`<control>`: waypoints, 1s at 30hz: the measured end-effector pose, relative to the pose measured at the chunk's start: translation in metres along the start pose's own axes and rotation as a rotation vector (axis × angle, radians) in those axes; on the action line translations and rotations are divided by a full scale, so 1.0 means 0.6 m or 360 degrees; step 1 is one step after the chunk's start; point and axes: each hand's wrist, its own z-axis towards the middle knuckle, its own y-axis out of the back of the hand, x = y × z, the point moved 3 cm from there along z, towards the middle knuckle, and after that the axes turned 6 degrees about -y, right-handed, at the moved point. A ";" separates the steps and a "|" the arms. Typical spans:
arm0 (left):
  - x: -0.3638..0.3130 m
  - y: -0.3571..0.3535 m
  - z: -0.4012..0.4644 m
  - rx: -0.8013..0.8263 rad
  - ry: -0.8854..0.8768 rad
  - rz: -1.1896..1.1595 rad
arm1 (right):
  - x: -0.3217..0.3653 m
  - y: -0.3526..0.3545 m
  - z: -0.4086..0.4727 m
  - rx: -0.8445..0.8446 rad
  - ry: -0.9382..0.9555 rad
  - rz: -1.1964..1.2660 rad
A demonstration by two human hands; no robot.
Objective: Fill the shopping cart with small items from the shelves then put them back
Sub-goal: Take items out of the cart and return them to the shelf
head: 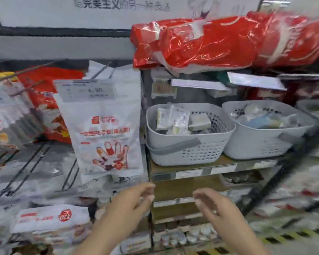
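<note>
My left hand [131,201] and my right hand [213,205] are both raised in front of the shelves, fingers loosely curved and holding nothing. Above them on a wooden shelf [201,169] stand two grey plastic baskets. The left basket [188,140] holds several small wrapped packets. The right basket [261,137] holds small pale and blue items. A white pack of disposable gloves [107,137] with a printed hand hangs on a peg just left of the baskets. No shopping cart shows in the view, which is blurred by motion.
Large red plastic packs [210,43] lie on top of the shelf unit above the baskets. Red and white bags [44,100] hang at the left. More white packs [50,219] sit at lower left. A dark bar [287,166] crosses the right side. Yellow-black floor tape [293,236] runs at lower right.
</note>
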 end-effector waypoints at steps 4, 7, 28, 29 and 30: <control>-0.069 -0.013 0.049 -0.0066 -0.0161 0.0080 | -0.009 0.083 0.024 -0.0132 0.0151 0.0022; -0.093 -0.003 0.070 -0.0095 -0.0248 0.0144 | 0.006 0.132 0.055 -0.0204 0.0269 0.0097; -0.100 0.100 0.247 -0.0167 -0.0367 0.0499 | 0.050 0.205 0.312 -0.0029 0.0294 -0.0437; -0.098 0.095 0.262 -0.0115 -0.0329 0.0596 | 0.040 0.216 0.316 -0.0040 0.0250 -0.0515; -0.095 0.090 0.277 -0.0049 -0.0289 0.0687 | 0.032 0.227 0.319 -0.0058 0.0221 -0.0604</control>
